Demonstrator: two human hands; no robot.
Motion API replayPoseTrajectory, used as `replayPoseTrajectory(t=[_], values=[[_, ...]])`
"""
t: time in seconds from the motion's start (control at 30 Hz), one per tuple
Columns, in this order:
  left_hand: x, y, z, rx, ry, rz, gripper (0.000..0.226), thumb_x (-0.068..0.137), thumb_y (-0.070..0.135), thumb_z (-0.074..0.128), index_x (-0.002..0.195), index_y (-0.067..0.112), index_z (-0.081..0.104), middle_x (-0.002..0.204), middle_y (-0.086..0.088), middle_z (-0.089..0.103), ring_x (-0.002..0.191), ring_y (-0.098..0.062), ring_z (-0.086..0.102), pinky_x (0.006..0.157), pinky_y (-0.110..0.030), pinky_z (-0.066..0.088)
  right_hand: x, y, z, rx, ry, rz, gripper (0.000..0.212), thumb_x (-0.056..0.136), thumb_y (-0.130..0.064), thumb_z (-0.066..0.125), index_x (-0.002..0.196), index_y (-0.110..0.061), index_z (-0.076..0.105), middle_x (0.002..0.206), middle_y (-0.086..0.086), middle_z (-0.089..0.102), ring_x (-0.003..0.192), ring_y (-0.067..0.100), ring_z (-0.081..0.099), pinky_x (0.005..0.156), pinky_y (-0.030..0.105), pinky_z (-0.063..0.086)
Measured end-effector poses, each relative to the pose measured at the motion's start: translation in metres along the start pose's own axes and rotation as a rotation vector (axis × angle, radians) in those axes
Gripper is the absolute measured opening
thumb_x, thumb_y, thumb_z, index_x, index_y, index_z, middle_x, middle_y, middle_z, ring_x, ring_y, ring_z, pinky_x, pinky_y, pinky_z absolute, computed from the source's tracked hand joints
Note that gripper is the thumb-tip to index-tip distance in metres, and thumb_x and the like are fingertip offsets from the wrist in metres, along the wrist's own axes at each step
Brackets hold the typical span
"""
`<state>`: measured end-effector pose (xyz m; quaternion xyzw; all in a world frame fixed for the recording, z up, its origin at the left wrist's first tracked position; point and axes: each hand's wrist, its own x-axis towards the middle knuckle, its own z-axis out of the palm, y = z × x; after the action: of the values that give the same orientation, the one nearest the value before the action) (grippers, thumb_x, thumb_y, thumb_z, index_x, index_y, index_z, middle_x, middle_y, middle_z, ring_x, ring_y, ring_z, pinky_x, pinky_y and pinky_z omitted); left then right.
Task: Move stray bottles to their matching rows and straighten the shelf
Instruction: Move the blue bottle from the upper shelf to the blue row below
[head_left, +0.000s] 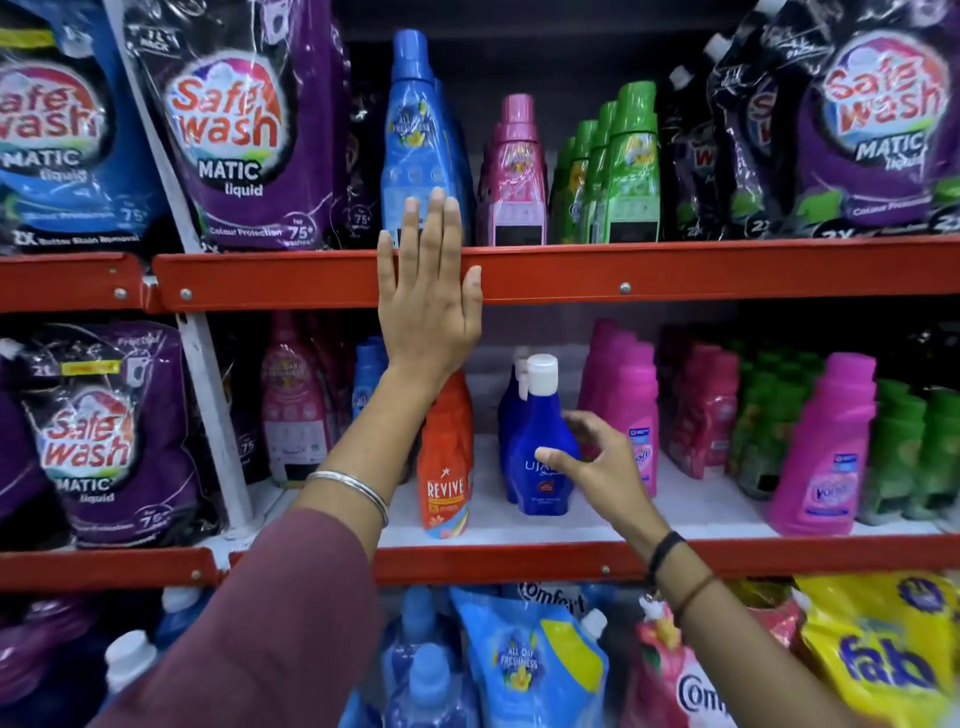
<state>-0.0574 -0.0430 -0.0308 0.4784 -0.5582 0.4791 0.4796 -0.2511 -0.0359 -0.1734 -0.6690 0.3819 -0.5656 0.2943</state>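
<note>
My left hand lies flat and open against the red upper shelf rail, its fingertips touching the base of a tall light-blue bottle. My right hand hovers open, fingers spread, just in front of a dark-blue white-capped bottle on the middle shelf, with the thumb at its label. More dark-blue bottles stand behind it. An orange Revive bottle stands to its left, partly hidden by my left forearm. Pink bottles and green bottles stand in rows on the upper shelf.
Purple and blue Safewash pouches flank both shelves. On the middle shelf, magenta bottles stand right of the dark-blue one, and a single magenta bottle stands before green ones. Refill pouches fill the bottom shelf.
</note>
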Motion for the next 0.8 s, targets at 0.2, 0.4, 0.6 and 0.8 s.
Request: replayPoseTrajectory(t=[0.2,0.4,0.6,0.8], values=[[0.0,-0.001,0.001,0.014,0.016,0.007,0.056,0.099,0.034,0.026,0.148,0.007,0.024,0.155,-0.011,0.03,0.145,-0.027,0.022,0.119,-0.039,0.001,0.001,0.034,0.011,-0.01,-0.019,0.086,0.056,0.071,-0.024,0.08,0.121,-0.013,0.059,0.116,0.005,0.068,0.107,0.02,0.064,0.093,0.042,0.054],[-0.001,-0.001,0.003,0.02,0.025,0.008,0.055,0.1,0.034,0.025,0.148,0.007,0.026,0.155,-0.011,0.031,0.144,-0.027,0.023,0.119,-0.04,0.003,0.005,0.05,0.018,-0.021,-0.051,0.088,0.054,0.073,-0.021,0.078,0.123,-0.011,0.058,0.116,0.006,0.068,0.106,0.02,0.063,0.082,0.018,0.05],[-0.001,0.0,0.002,0.023,0.016,0.007,0.055,0.1,0.033,0.025,0.147,0.006,0.026,0.154,-0.011,0.031,0.144,-0.026,0.022,0.119,-0.041,0.004,0.003,0.057,0.022,-0.02,-0.098,0.086,0.054,0.081,-0.026,0.071,0.13,-0.016,0.051,0.125,0.005,0.064,0.113,0.02,0.06,0.081,0.009,0.045],[-0.001,0.005,-0.003,0.016,-0.034,-0.028,0.056,0.099,0.033,0.028,0.149,0.008,0.023,0.156,-0.009,0.027,0.146,-0.026,0.019,0.119,-0.042,0.001,-0.006,0.046,0.004,0.009,-0.001,0.064,0.052,0.082,-0.024,0.07,0.13,-0.015,0.052,0.128,0.001,0.06,0.115,0.016,0.058,0.099,0.031,0.047]])
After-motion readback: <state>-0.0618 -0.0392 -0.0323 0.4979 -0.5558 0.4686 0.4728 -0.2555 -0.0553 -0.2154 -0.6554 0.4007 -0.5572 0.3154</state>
